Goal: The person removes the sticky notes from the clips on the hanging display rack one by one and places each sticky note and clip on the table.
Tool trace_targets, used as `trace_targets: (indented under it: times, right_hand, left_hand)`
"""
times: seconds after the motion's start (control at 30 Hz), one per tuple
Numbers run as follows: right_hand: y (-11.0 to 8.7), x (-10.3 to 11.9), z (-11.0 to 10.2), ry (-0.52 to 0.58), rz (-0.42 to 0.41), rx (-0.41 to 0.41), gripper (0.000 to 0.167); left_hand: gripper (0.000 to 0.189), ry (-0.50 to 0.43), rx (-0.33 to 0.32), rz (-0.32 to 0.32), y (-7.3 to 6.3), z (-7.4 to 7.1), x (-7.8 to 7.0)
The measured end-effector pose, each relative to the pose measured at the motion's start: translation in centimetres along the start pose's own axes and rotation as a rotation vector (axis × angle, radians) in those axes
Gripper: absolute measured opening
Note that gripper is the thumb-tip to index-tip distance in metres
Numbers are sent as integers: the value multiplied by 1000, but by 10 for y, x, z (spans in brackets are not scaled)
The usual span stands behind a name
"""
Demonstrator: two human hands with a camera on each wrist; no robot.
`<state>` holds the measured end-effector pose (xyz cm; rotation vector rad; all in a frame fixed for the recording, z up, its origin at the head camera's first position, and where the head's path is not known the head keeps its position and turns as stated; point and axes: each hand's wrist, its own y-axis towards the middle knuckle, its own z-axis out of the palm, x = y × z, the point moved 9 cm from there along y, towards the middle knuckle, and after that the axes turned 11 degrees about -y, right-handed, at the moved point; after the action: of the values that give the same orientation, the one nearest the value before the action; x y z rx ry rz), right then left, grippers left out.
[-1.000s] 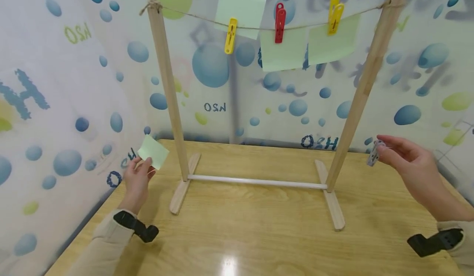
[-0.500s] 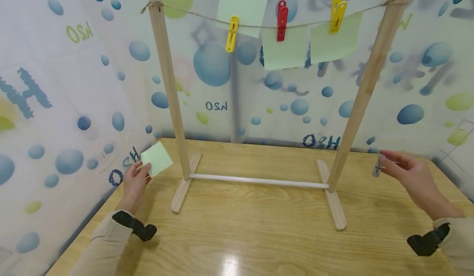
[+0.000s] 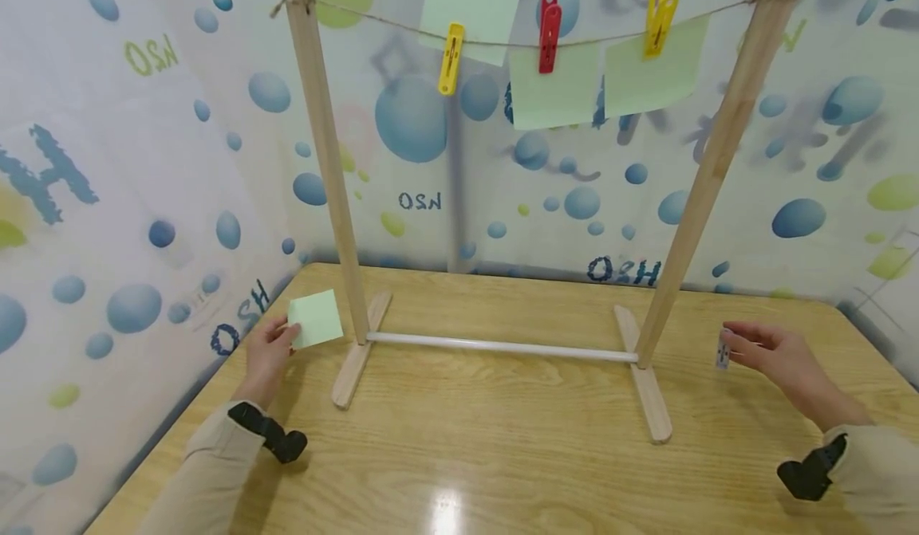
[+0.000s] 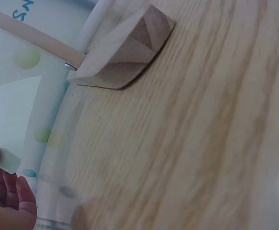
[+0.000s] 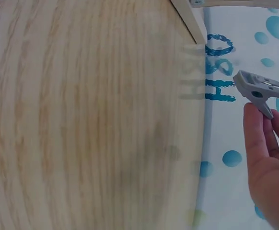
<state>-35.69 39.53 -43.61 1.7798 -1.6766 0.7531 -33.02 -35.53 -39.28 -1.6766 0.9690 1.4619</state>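
My left hand pinches a pale green square of paper by its near edge, just left of the wooden stand. In the left wrist view the same paper rises from between thumb and fingers. Off to the stand's right, my right hand holds a grey clothespin over the table. The right wrist view shows that clothespin between thumb and fingertips. Above, green paper sheets hang on a twine line, held by a yellow clothespin, a red clothespin and more yellow at right.
The stand has a left post, a right post, a white crossbar and wooden feet on the wood-grain table. A bubble-patterned wall covering closes off the back and left side.
My left hand has moved slightly right and turned the paper flatter toward the camera. My right hand has come lower and a little inward, still holding the grey clothespin.
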Motion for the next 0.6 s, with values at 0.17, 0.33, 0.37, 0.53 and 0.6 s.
trace_targets:
  times: [0.17,0.33,0.37,0.53,0.6]
  right_hand:
    - [-7,11,9,-63,50,64,74]
    - [-29,61,16,-110,55,109,68]
    - [-32,67,16,-132,52,111,66]
    - [-36,75,20,-220,53,112,64]
    - [-35,73,23,-236,54,107,64]
  left_hand:
    - [43,69,5,-44,1,-2,9]
    - [41,139,6,-33,3,-4,12]
    - [41,148,2,-29,3,-5,12]
    - [39,171,-16,-21,1,-7,12]
    - [38,178,-19,-17,-1,-7,12]
